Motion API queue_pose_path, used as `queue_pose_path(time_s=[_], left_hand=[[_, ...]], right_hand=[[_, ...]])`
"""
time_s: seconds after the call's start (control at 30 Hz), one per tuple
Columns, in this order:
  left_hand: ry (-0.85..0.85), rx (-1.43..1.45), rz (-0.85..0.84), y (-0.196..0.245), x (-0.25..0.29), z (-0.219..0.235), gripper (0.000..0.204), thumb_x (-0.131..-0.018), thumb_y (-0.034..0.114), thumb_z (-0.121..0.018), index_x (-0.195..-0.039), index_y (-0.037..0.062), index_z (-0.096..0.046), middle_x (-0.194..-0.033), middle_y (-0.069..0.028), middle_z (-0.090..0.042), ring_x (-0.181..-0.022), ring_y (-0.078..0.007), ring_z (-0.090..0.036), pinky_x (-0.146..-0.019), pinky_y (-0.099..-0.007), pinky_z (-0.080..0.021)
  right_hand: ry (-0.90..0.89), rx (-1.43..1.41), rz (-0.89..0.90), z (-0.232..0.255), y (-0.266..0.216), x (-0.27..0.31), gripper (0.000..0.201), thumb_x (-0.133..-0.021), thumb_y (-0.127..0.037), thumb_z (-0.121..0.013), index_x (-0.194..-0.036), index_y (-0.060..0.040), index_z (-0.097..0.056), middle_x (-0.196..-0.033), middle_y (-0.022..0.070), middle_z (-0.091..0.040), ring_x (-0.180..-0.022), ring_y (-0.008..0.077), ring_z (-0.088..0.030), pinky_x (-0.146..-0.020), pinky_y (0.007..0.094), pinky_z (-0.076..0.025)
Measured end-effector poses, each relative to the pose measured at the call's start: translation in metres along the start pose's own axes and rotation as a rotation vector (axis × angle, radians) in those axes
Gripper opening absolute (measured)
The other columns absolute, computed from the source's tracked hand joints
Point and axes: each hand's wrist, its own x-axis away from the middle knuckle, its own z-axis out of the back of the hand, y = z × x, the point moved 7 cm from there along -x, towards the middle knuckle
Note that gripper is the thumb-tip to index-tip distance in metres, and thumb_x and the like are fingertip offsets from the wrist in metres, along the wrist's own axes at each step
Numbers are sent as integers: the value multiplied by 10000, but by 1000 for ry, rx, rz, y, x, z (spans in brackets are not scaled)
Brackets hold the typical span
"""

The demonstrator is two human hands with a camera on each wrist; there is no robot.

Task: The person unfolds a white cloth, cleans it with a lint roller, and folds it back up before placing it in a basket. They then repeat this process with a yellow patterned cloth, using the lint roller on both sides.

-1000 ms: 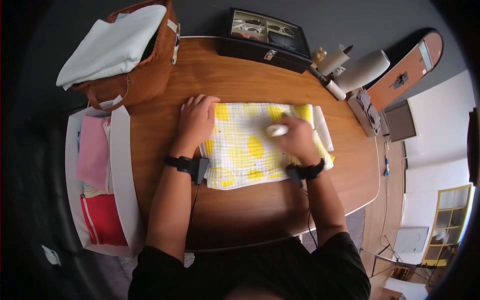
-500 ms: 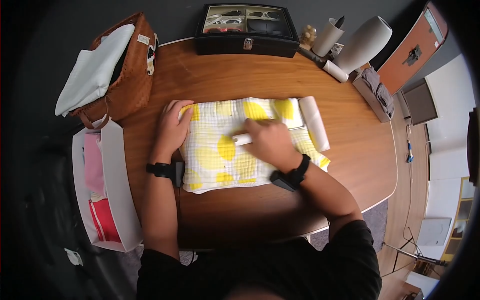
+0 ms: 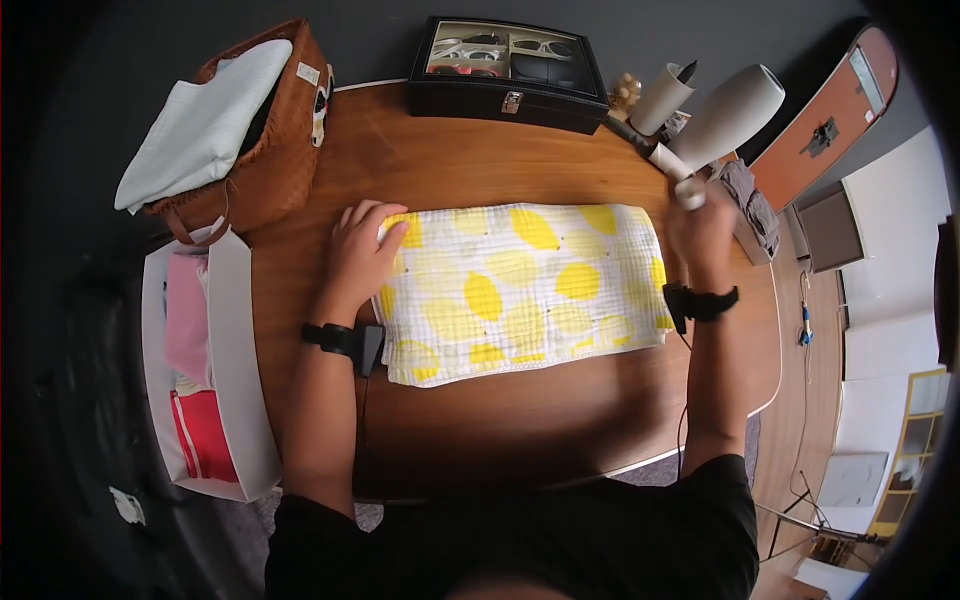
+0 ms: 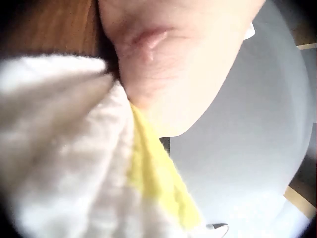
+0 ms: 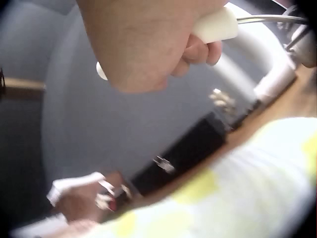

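A white muslin cloth with yellow lemon prints (image 3: 525,300) lies folded flat on the wooden table (image 3: 500,165). My left hand (image 3: 358,250) rests on its far left corner; in the left wrist view the cloth (image 4: 74,148) puckers towards the hand. Past the cloth's right edge, my right hand (image 3: 706,240) is raised and grips a lint roller (image 3: 690,193) by its white handle. The right wrist view shows a metal rod (image 5: 272,19) running out of that handle (image 5: 218,26); the roller head does not show.
At the back stand a black eyewear case (image 3: 510,105), a grey-white vase (image 3: 735,112) and a white roll (image 3: 668,160). A small box with grey fabric (image 3: 752,215) sits by my right hand. On the left are a brown basket (image 3: 275,165) and a white bin (image 3: 235,370) of folded clothes.
My right hand swept the lint roller left over the cloth, then lifted it away to the right past the cloth's edge. My left hand stays at the corner.
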Motion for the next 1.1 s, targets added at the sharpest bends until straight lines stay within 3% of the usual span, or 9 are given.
queue_pose_path(time_s=[0.07, 0.2, 0.33, 0.4, 0.47, 0.6, 0.67, 0.93, 1.1], left_hand=[[2, 13, -6, 0, 4, -1, 235, -1051, 181, -670, -1237, 54, -738, -1221, -134, -708, -1183, -366, -629, -1041, -442, -498], [-23, 20, 20, -2, 3, 0, 242, -1048, 165, -673, -1248, 40, -725, -1240, -138, -699, -1191, -373, -638, -1058, -444, -495], [17, 253, 99, -10, 6, 2, 291, -1031, 107, -683, -1306, 11, -682, -1350, -151, -655, -1281, -359, -624, -1128, -426, -472], [26, 161, 17, 15, 8, 23, 323, -1024, 86, -688, -1334, 0, -661, -1407, -162, -627, -1342, -352, -600, -1165, -417, -451], [-1, 152, -61, 41, 14, 33, 355, -1008, 141, -723, -1338, 22, -664, -1461, -174, -617, -1332, -392, -613, -1127, -454, -494], [-234, 47, -94, 72, 48, -3, 551, -1021, 293, -722, -1484, 28, -584, -1602, -173, -528, -1510, -386, -468, -1256, -508, -367], [-238, -186, -107, 77, 64, -20, 675, -1034, 403, -686, -1575, 40, -509, -1710, -149, -421, -1617, -359, -318, -1319, -550, -235], [-192, -61, -74, 71, 63, -16, 599, -1028, 310, -696, -1553, 60, -551, -1701, -126, -453, -1596, -351, -361, -1312, -527, -251], [-123, 20, -89, 60, 62, -18, 560, -995, 176, -680, -1523, 25, -571, -1675, -164, -487, -1566, -377, -418, -1292, -516, -312]], right_hand=[[21, -31, 8, 48, -75, -28, 305, -1028, -229, -804, -841, -10, -702, -657, 101, -653, -574, 142, -556, -556, 328, -461], [125, -580, -62, 89, -174, -33, 343, -1048, -168, -779, -758, -61, -629, -675, -24, -629, -632, 44, -551, -565, 245, -433], [83, -1103, -152, 27, -219, -9, 271, -1029, -97, -774, -801, -70, -629, -740, -66, -619, -669, 19, -522, -572, 216, -410], [-116, -924, -261, -32, -215, 15, 293, -1028, -139, -780, -791, -50, -632, -688, -45, -598, -671, 28, -482, -571, 258, -422], [-116, -835, -170, -80, -209, 30, 190, -979, -129, -765, -825, -64, -673, -653, 130, -643, -556, 262, -654, -569, 393, -505], [-176, -554, 117, -95, -195, 33, 253, -963, -169, -785, -801, -34, -645, -732, 197, -675, -670, 418, -665, -603, 430, -522], [-215, -452, 184, -98, -180, 39, 173, -922, -155, -783, -822, -66, -673, -703, 181, -677, -652, 401, -683, -591, 455, -536], [-421, -269, 388, -105, -135, 64, 154, -900, -231, -808, -819, -117, -744, -678, 139, -704, -620, 345, -709, -575, 460, -547], [-446, -545, 293, -74, -202, 63, 147, -867, -205, -841, -875, -94, -744, -698, 150, -701, -621, 377, -690, -607, 475, -556]])
